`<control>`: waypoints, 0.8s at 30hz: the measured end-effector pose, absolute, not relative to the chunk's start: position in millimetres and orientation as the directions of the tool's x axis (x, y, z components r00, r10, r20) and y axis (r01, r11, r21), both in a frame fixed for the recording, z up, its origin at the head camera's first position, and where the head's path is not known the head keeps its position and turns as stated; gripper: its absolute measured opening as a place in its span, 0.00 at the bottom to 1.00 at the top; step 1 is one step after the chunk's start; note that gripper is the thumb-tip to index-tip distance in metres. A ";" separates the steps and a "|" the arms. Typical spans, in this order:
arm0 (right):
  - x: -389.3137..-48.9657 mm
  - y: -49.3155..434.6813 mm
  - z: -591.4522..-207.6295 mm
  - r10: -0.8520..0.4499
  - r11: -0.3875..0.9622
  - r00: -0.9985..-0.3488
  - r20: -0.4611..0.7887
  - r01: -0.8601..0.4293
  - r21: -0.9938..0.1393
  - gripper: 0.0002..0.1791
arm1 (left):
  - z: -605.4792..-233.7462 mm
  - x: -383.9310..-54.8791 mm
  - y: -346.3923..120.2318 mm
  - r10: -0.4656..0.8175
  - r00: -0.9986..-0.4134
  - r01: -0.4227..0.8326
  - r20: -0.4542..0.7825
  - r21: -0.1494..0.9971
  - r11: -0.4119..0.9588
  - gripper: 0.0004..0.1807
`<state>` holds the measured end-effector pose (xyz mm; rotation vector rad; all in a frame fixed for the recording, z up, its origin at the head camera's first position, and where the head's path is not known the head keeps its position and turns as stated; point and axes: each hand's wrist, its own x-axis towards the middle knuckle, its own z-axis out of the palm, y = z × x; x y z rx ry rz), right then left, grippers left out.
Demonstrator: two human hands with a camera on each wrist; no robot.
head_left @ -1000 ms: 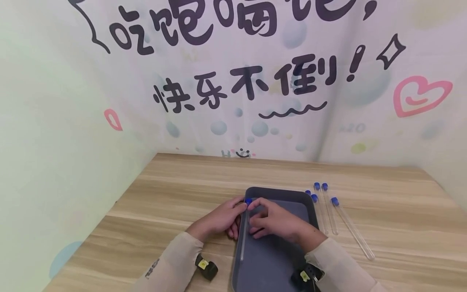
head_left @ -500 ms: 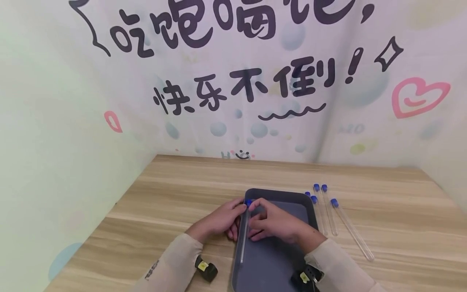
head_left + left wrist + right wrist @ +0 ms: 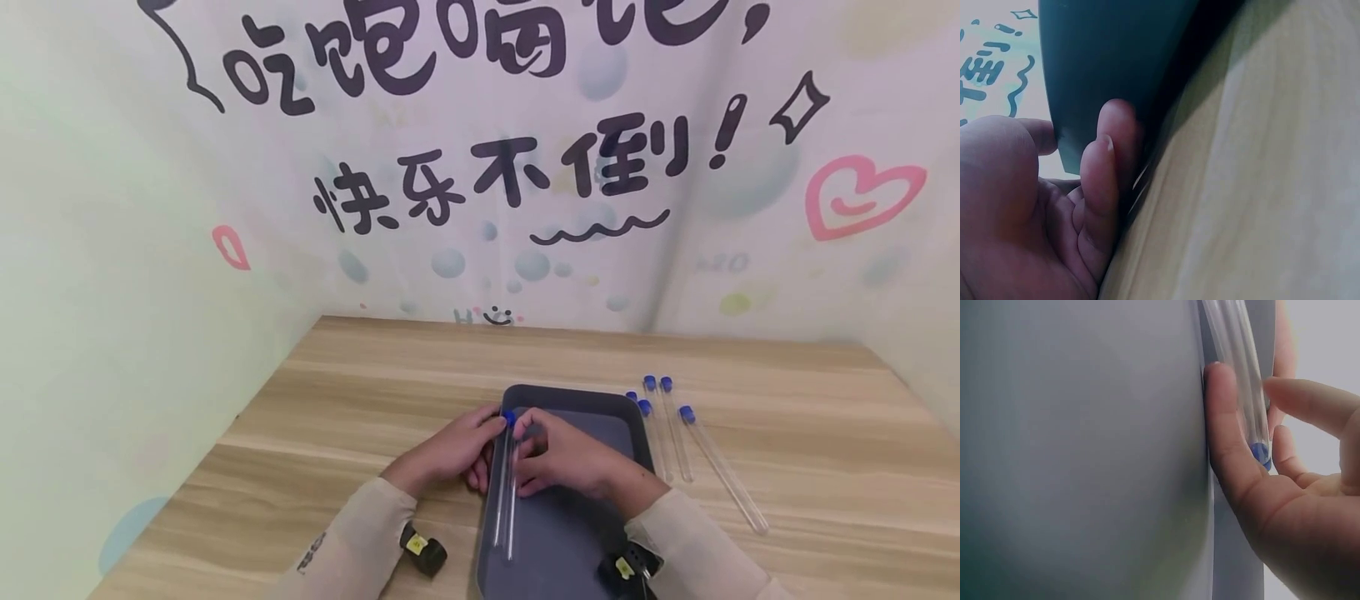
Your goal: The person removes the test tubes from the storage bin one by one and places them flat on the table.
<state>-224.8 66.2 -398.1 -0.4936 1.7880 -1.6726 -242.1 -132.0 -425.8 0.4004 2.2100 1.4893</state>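
Two clear test tubes [image 3: 511,521] with blue caps lie side by side along the left side of a dark grey tray [image 3: 558,542], caps toward the back. My left hand [image 3: 450,450] holds the tray's left edge, thumb over the rim close to the caps. In the left wrist view its fingers [image 3: 1100,181] bend against the outer tray wall [image 3: 1110,69]. My right hand [image 3: 573,458] reaches over the tray, fingers bent around the tubes. The right wrist view has the tubes [image 3: 1241,356] between its fingers, a blue cap [image 3: 1261,453] near the palm.
Several more blue-capped test tubes [image 3: 726,473] lie on the wooden table [image 3: 345,392] to the right of the tray. A printed cloth [image 3: 420,275] hangs behind the table. Black wrist cameras [image 3: 426,556] sit at both sleeves.
Two tubes now show apart below my hands, where one line of glass showed before. Their lower ends have come slightly nearer the front. Both hands stay nearly in place.
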 end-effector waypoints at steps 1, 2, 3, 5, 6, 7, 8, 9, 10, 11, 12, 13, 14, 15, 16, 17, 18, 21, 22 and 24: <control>-224.6 66.0 -398.5 -0.655 0.127 -0.730 -0.192 0.145 -0.981 0.21 | -426.2 -241.9 -132.2 0.471 -0.859 -0.006 -0.198 0.926 0.377 0.20; -224.4 65.8 -398.8 -0.654 0.130 -0.731 -0.193 0.142 -0.981 0.21 | -426.4 -241.3 -132.4 0.471 -0.859 -0.008 -0.200 0.926 0.379 0.20; -224.2 65.6 -398.9 -0.653 0.133 -0.733 -0.193 0.140 -0.981 0.21 | -426.7 -241.0 -132.6 0.471 -0.859 -0.011 -0.202 0.926 0.378 0.20; -224.1 65.2 -398.7 -0.647 0.136 -0.738 -0.191 0.134 -0.981 0.21 | -427.0 -241.0 -132.8 0.465 -0.861 -0.019 -0.207 0.925 0.378 0.22; -224.1 65.0 -398.4 -0.644 0.137 -0.741 -0.188 0.130 -0.982 0.21 | -426.7 -241.0 -132.8 0.463 -0.862 -0.020 -0.208 0.925 0.378 0.22; -224.2 64.8 -398.0 -0.640 0.140 -0.745 -0.186 0.125 -0.982 0.21 | -426.4 -241.1 -132.8 0.460 -0.863 -0.021 -0.208 0.926 0.378 0.22; -224.3 64.6 -397.6 -0.637 0.143 -0.749 -0.183 0.119 -0.983 0.22 | -426.0 -241.0 -132.8 0.458 -0.864 -0.024 -0.209 0.926 0.377 0.23; -224.2 64.5 -397.4 -0.633 0.148 -0.752 -0.182 0.114 -0.982 0.22 | -425.7 -241.1 -132.9 0.457 -0.865 -0.024 -0.208 0.926 0.377 0.23; -224.2 64.3 -397.3 -0.630 0.151 -0.755 -0.182 0.110 -0.982 0.22 | -425.6 -241.0 -133.0 0.455 -0.865 -0.025 -0.209 0.926 0.378 0.23; -224.1 64.2 -397.4 -0.628 0.155 -0.756 -0.182 0.108 -0.982 0.22 | -425.7 -240.7 -133.2 0.457 -0.865 -0.024 -0.208 0.926 0.376 0.23; -223.8 64.0 -397.5 -0.627 0.157 -0.757 -0.183 0.107 -0.982 0.22 | -426.0 -240.5 -133.3 0.458 -0.864 -0.025 -0.208 0.927 0.375 0.22; -223.7 63.9 -397.6 -0.625 0.159 -0.759 -0.183 0.106 -0.982 0.22 | -426.5 -240.3 -133.5 0.460 -0.863 -0.026 -0.209 0.928 0.372 0.22; -223.5 63.8 -397.6 -0.622 0.160 -0.761 -0.181 0.103 -0.982 0.22 | -426.7 -240.2 -133.7 0.461 -0.862 -0.029 -0.210 0.929 0.370 0.22; -223.5 63.8 -397.5 -0.618 0.158 -0.766 -0.178 0.101 -0.982 0.22 | -427.1 -240.2 -133.8 0.462 -0.862 -0.027 -0.209 0.929 0.369 0.22; -223.6 63.7 -397.1 -0.614 0.153 -0.770 -0.173 0.098 -0.983 0.22 | -427.5 -240.4 -133.9 0.462 -0.862 -0.029 -0.209 0.930 0.366 0.22; -223.7 63.7 -396.6 -0.608 0.152 -0.776 -0.168 0.095 -0.984 0.22 | -427.6 -240.5 -133.8 0.462 -0.862 -0.029 -0.207 0.931 0.364 0.22; -223.7 63.7 -395.6 -0.603 0.150 -0.781 -0.163 0.090 -0.985 0.22 | -427.7 -240.8 -133.8 0.462 -0.862 -0.029 -0.206 0.932 0.361 0.21; -223.9 64.0 -391.1 -0.588 0.145 -0.795 -0.147 0.075 -0.987 0.22 | -427.6 -241.5 -133.2 0.462 -0.861 -0.036 -0.211 0.933 0.359 0.22; -223.8 64.3 -389.1 -0.585 0.146 -0.798 -0.144 0.072 -0.987 0.22 | -427.5 -241.6 -133.0 0.464 -0.859 -0.040 -0.215 0.933 0.358 0.22; -223.3 65.0 -384.5 -0.581 0.147 -0.802 -0.141 0.067 -0.987 0.22 | -427.3 -241.8 -132.4 0.467 -0.856 -0.045 -0.222 0.932 0.360 0.23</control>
